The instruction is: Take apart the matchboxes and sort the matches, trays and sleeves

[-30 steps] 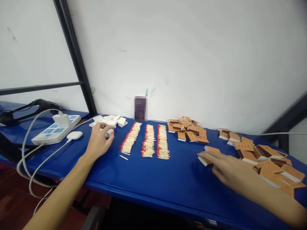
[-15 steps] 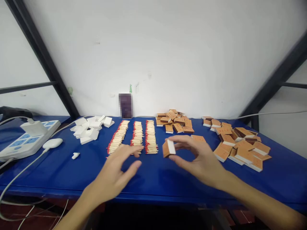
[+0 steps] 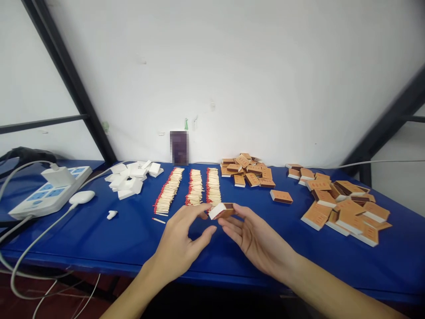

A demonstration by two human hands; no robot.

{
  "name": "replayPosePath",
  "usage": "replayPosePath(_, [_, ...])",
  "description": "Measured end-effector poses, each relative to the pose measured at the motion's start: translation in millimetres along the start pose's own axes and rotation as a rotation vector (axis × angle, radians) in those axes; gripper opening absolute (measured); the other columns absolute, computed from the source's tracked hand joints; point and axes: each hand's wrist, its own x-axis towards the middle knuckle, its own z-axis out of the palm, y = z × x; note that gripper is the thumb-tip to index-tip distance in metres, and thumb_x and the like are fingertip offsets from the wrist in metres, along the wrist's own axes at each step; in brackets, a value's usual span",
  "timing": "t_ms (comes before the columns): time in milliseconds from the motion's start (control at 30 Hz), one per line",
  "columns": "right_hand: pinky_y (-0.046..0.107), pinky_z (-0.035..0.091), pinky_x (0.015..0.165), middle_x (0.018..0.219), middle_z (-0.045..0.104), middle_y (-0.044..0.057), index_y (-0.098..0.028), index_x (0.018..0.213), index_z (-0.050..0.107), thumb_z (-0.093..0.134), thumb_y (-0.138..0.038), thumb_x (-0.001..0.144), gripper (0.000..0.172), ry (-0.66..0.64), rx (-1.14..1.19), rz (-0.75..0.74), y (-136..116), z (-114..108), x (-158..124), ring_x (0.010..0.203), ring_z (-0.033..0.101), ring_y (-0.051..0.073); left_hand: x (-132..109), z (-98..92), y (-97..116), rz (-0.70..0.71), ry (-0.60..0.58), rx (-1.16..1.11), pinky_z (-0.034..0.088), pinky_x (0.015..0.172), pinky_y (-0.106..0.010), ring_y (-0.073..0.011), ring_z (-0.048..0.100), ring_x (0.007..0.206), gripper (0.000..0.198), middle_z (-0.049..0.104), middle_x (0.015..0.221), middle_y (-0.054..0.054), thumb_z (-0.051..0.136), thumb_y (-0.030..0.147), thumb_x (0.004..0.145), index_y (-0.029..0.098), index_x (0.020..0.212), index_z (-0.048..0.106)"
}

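Matchbox (image 3: 222, 211): small, with a brown sleeve and a white tray end showing on its left. It was held just above the surface (image 3: 99, 239), right in front of the rows of matches (image 3: 194, 192).
Right hand (image 3: 257, 237): palm up, its grip closed lightly on the matchbox, with the thumb on the brown end and the fingertips beneath.
Left hand (image 3: 181, 241): grip loose and open. The forefinger tip touched the white end, and the thumb hung below, clear of it.
Handling: it looked to me like thin card, very light and easy to crush. The sleeve's long edges seemed the place for a gentle pinch, which would leave the tray end free to slide.
Change: half a second before, the right hand alone had held the matchbox, higher and off to the right of the matches. The left hand had hovered flat near the rows. Now both met at the box, lower and nearer the middle.
Around: white trays (image 3: 133, 179) lay back left. Brown boxes (image 3: 247, 169) were heaped behind, with more (image 3: 345, 206) at the right. One loose match (image 3: 158, 220) lay beside the left row.
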Motion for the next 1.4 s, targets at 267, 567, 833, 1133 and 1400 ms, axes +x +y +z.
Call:
replayPosePath(267, [0.033,0.054,0.094,0.100,0.074,0.004,-0.019,0.094,0.062,0.080,-0.030,0.074,0.030,-0.150,-0.205,-0.080,22.0,20.2,-4.7,0.101,0.071,0.020,-14.4,-33.8,-3.3,-0.084,-0.094,-0.046,0.055,0.085,-0.034,-0.0211,0.068,0.097,0.027,0.072,0.110,-0.004,0.053,0.039,0.097,0.027,0.119,0.065])
replayPosePath(567, [0.034,0.051,0.079,0.096,0.067,0.003,-0.020,0.104,0.066,0.063,-0.013,0.072,0.033,-0.345,-1.134,-0.368,54.8,52.8,24.7,0.086,0.065,0.019,-55.8,-90.7,-39.5,-0.266,-0.285,0.210,0.057,0.091,-0.032,-0.0223,0.068,0.105,0.038,0.072,0.117,-0.003,0.069,0.038,0.086,0.030,0.123,0.067])
replayPosePath(833, [0.040,0.046,0.097,0.107,0.067,0.008,-0.017,0.109,0.065,0.060,-0.022,0.084,0.027,-0.446,-1.606,-0.729,65.1,69.3,47.0,0.103,0.059,0.024,-54.2,-111.2,-64.9,-0.238,-0.318,0.205,0.053,0.099,-0.033,-0.0212,0.064,0.113,0.029,0.071,0.118,-0.001,0.068,0.040,0.088,0.031,0.115,0.070])
replayPosePath(1133, [0.035,0.048,0.092,0.115,0.060,0.009,-0.017,0.112,0.061,0.052,-0.007,0.086,0.029,-0.372,-1.746,-0.771,58.5,70.8,71.5,0.105,0.057,0.021,-25.1,-102.8,-84.0,-0.165,-0.210,0.286,0.052,0.096,-0.037,-0.0212,0.063,0.107,0.032,0.070,0.112,-0.003,0.067,0.032,0.087,0.027,0.119,0.068])
replayPosePath(1400, [0.041,0.047,0.087,0.109,0.065,0.010,-0.017,0.115,0.060,0.054,-0.013,0.090,0.026,-0.391,-2.090,-0.989,44.8,77.4,73.7,0.101,0.054,0.026,-30.3,-105.7,-104.5,-0.127,-0.148,0.370,0.051,0.097,-0.038,-0.0229,0.062,0.108,0.036,0.070,0.114,-0.004,0.063,0.038,0.090,0.028,0.125,0.066])
